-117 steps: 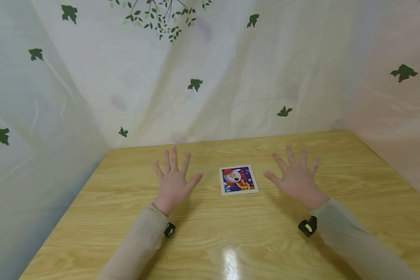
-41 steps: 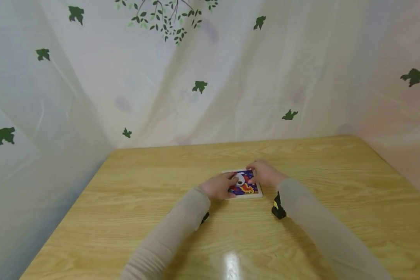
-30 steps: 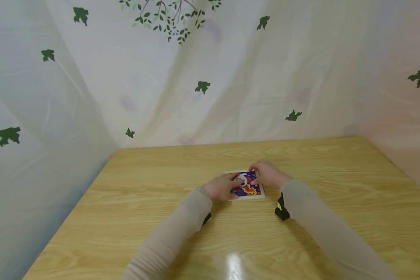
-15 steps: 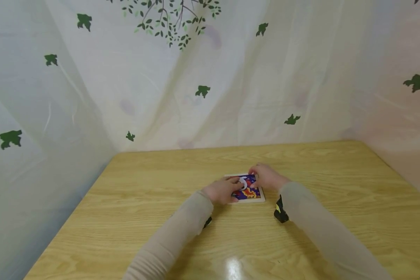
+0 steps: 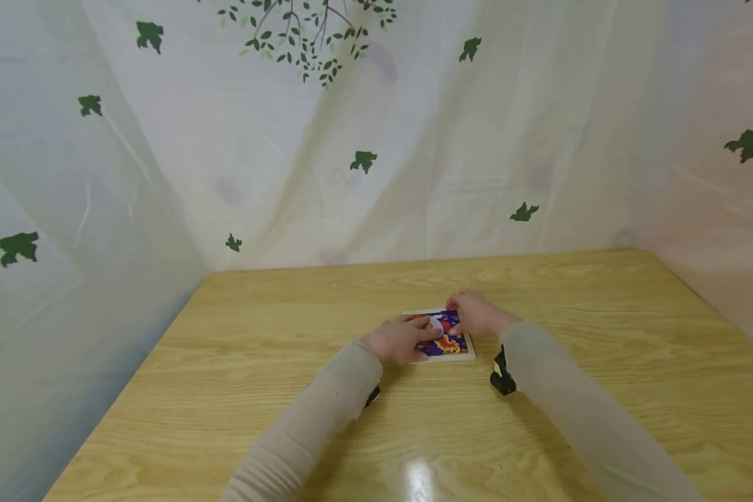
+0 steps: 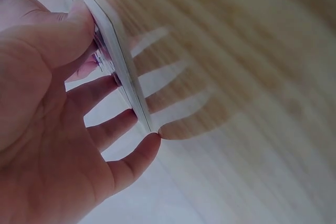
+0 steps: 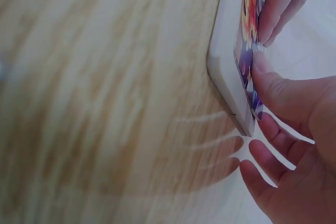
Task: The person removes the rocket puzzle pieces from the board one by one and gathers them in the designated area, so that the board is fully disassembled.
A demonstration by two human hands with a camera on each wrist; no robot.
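A small square picture puzzle with a cartoon rocket and a pale frame lies on the table, partly covered by both hands. My left hand spans its left side, fingers spread over the picture and edge. In the left wrist view, the little fingertip reaches the corner of the frame. At the far right corner, my right hand pinches with thumb and index finger. The right wrist view has that thumb on the picture, where a thin purple corner part sits slightly proud of the frame; the other fingers hang beside it.
The wood-grain table stretches around the puzzle on every side. Behind it and along both sides hangs a pale curtain with green leaf prints. Black straps sit at the wrists.
Both hands have come from hovering spread beside the puzzle to rest on it. During the last second they have stayed almost still, with only slight finger shifts over the picture.
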